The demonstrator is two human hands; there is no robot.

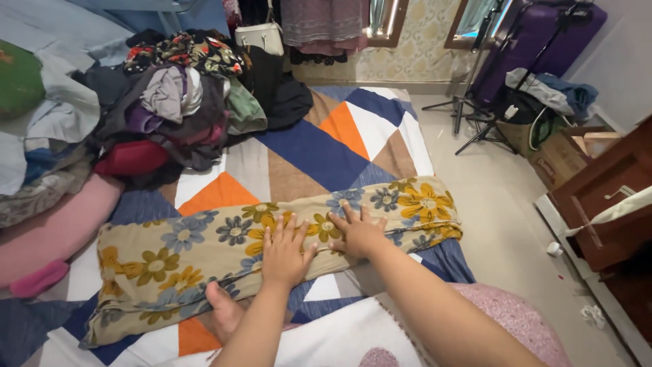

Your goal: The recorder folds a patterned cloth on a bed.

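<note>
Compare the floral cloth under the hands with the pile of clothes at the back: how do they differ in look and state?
The floral cloth is folded into one long flat strip; the pile of clothes is a loose, crumpled heap. The cloth is beige with one flower print; the pile mixes many colours. The left hand and right hand press flat on the cloth; nothing touches the pile. Both lie on the geometric bedsheet.

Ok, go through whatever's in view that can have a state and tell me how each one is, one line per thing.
Floral cloth: folded into a long strip, lying flat on the bedsheet.
Left hand: open, palm pressed flat on the cloth.
Right hand: open, fingers spread, flat on the cloth.
Clothes pile: heaped, unfolded.
Patterned bedsheet: spread flat.
Purple suitcase: closed, leaning.
White handbag: hanging, whether it is closed cannot be seen.
</note>
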